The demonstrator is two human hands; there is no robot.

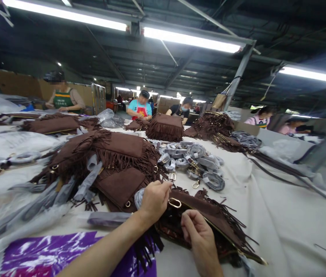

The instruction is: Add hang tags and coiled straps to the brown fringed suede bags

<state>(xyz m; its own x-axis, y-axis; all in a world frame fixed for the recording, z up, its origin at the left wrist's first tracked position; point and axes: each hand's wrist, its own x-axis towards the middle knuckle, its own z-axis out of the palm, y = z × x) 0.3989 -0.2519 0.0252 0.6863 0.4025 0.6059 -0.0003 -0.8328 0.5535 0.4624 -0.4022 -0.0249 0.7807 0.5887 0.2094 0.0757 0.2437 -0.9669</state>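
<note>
A dark brown fringed handbag [206,209] lies with its zipped mouth open toward me, a gold oval ring [175,203] at its upper left. My left hand [155,202] is closed in a fist beside that ring, the thumb side toward the bag; what it holds, if anything, is hidden. In front of the opening, my right hand [199,236] has its fingers curled together, and I cannot make out anything between them. Just behind my left hand sits a wrapped coiled strap [139,198], partly covered. Another brown bag [122,186] lies to its left.
Wrapped coiled straps with gold clips [197,159] are heaped beyond the bag. Brown fringed bags [122,144] pile up at left, with more [165,127] farther back. Purple plastic [50,252] lies front left. Several people work across the white-covered table [290,231]; a metal post [240,73] rises behind.
</note>
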